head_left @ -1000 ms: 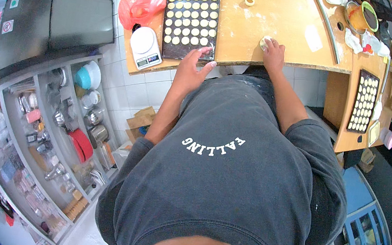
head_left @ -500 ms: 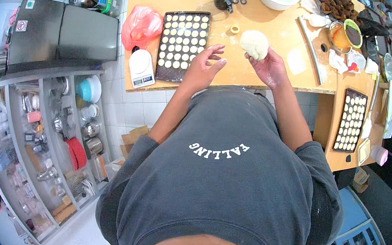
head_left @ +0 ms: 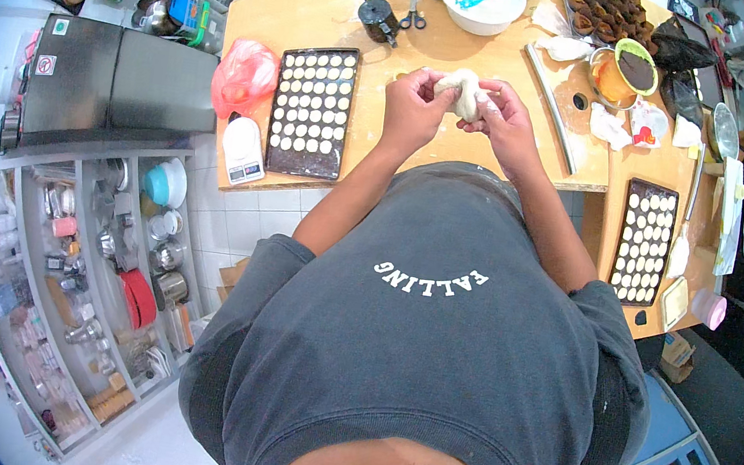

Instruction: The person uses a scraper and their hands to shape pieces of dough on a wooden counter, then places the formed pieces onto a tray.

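Note:
A lump of white dough (head_left: 459, 86) is held up above the near edge of the wooden table, between both hands. My left hand (head_left: 414, 109) pinches its left side with thumb and fingers. On the other side my right hand (head_left: 505, 122) is closed on the dough, its fingertips pressed in; the lump looks folded or pulled at the middle. Left of my hands lies a dark baking tray (head_left: 302, 166) with rows of small pale rounds. The table surface directly behind the hands is partly hidden by them.
A white kitchen scale (head_left: 243, 153) and a pink plastic bag (head_left: 245, 77) sit left of the tray. Farther back are a black pot (head_left: 379, 20), scissors (head_left: 412, 17) and a white bowl (head_left: 477, 25). A metal rod (head_left: 551, 108) lies right. A second filled tray (head_left: 654, 188) rests on the side table.
The left hand, apart with fingers spread before, has come over to the dough and grips it. The round ball in the right hand is now squeezed out of shape. The view has shifted slightly.

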Tool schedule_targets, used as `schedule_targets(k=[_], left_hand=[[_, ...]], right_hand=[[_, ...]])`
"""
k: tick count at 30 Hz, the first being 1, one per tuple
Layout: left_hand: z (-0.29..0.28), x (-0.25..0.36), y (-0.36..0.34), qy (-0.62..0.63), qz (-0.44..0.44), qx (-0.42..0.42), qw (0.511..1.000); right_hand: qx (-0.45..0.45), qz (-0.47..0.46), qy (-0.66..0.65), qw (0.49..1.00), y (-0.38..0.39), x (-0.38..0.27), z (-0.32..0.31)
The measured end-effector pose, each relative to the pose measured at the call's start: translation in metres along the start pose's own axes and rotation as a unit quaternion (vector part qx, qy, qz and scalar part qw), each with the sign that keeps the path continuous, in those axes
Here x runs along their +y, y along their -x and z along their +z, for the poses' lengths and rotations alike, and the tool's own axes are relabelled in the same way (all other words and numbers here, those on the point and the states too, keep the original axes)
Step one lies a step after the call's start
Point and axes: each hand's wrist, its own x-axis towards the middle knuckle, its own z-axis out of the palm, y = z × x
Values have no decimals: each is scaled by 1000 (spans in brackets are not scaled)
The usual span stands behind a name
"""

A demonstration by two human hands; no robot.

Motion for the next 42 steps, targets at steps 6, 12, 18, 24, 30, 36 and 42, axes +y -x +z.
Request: schedule_targets(k=[6,12,18,24,30,36,42], left_hand=[[50,3,-12,-95,18,18,995],[81,-35,-5,329,-179,-29,927],[86,-37,16,281,-205,17,937],[76,-18,16,173,-100,104,974],[59,-3,33,-182,-34,82,979],[16,-30,39,30,-150,92,984],[-13,-27,46,60,-196,50,978]], right_hand=[[2,-43,106,993,-9,-1,-55],[56,-97,291,950,-10,-12,-88],[-48,-186,436,879,-1,-23,-85],[-55,-134,357,923,-20,-18,-82],[-102,-79,339,932,-11,-10,-77],[-4,22,-23,999,-15,14,-79],[-46,65,146,986,-17,12,-59]])
